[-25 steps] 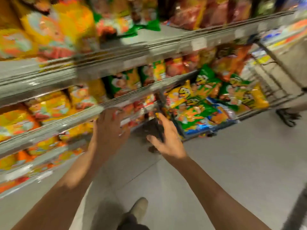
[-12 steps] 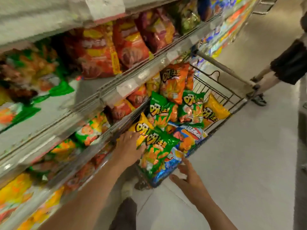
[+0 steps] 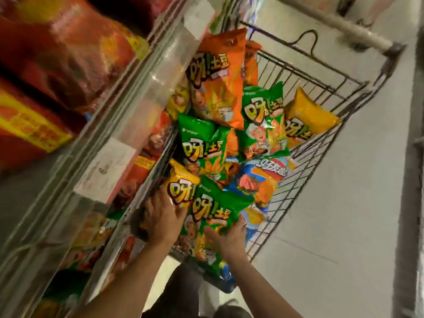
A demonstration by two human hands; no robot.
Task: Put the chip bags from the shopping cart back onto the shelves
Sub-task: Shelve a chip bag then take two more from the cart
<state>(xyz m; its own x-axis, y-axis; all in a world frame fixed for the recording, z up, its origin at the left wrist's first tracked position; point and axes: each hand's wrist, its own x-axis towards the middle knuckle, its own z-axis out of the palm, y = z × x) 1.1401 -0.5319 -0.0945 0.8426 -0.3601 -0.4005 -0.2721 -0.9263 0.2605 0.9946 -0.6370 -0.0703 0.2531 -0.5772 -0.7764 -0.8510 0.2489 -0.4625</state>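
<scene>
A green chip bag [image 3: 215, 212] lies at the near end of the shopping cart [image 3: 325, 88], on top of the pile. It is held from both sides. The right hand [image 3: 229, 237] is placed against its lower right edge, fingers curled up round the bag; this grip is clenched on the green bag. The left hand [image 3: 164, 216] is set just beside it on a yellow chip bag [image 3: 181, 187], fingers spread and bent over the bag's lower corner, so that bag is grasped as well. The two bags overlap, the green one lying partly over the yellow.

Further into the cart more bags are heaped. A second green bag [image 3: 199, 143] lies just beyond the yellow one, a third green bag [image 3: 263, 125] to its right, and a blue bag [image 3: 257, 180] below that, touching the held green bag. A large orange bag [image 3: 218, 76] is propped at the far left of the basket, and another yellow bag [image 3: 305, 120] leans against the right wire wall. The cart handle [image 3: 332, 24] is seen at the far end.

The cart is parked right against the shelves [image 3: 128, 125], whose rails carry paper price labels [image 3: 107, 168]. Red bags [image 3: 52, 56] are stocked on the upper shelf; these are blurred and no print can be read. Pale floor [image 3: 344, 203] is seen to the right of the cart.
</scene>
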